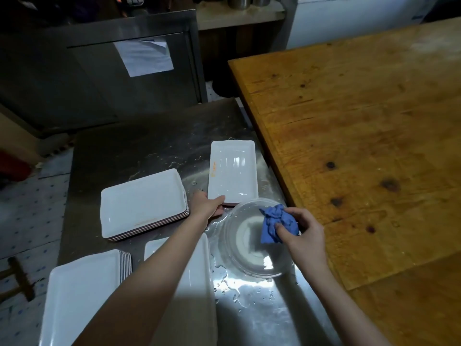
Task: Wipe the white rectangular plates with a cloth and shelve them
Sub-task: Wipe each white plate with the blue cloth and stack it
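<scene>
I see my left hand point(208, 206) gripping the near edge of a white plate point(233, 171) on the wet counter point(139, 151), thumb on top. My right hand point(303, 236) has its fingers point(295, 213) curled round a bunched blue cloth point(277, 222), just above a clear bowl point(249, 245). A stack of plates point(142, 203) lies just left of my left fingers.

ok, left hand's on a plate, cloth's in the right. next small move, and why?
Probably carry the blue cloth from over the clear bowl onto the narrow white plate and wipe its orange smear. The left hand already grips that plate's near edge, and the right hand holds the cloth bunched.
</scene>
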A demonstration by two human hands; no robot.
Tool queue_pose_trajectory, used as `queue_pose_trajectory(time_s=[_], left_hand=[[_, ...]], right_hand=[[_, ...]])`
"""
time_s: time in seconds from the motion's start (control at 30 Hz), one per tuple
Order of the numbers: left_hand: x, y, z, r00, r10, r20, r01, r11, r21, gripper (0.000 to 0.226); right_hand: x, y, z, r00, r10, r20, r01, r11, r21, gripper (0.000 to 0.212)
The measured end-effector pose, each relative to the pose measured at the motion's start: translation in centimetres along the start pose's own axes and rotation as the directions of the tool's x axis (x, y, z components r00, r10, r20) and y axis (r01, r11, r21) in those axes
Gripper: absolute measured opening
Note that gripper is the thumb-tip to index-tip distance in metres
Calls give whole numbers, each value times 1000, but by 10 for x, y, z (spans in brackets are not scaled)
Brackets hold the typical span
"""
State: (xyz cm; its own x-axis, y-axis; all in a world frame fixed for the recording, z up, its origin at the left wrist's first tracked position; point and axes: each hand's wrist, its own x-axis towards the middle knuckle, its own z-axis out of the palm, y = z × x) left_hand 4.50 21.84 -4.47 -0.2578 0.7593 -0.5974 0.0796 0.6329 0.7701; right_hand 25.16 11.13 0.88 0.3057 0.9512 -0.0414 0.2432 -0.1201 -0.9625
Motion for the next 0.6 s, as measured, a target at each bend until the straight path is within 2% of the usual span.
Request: queue_pose_trajectory(time_s=[0.13,0.3,0.6], left_hand=[[2,3,10,998,6,-55,-6,1000,-2,20],[2,7,7,996,-19,-93,10,996,-94,23],[7,1,1,966,26,-258,-52,994,-94,16]], right_hand=[[3,5,-2,1000,17,8,-17,1000,18,38],[5,10,-4,999,34,9,-34,999,24,39],[10,9,-4,999,30,28,-31,999,30,40]])
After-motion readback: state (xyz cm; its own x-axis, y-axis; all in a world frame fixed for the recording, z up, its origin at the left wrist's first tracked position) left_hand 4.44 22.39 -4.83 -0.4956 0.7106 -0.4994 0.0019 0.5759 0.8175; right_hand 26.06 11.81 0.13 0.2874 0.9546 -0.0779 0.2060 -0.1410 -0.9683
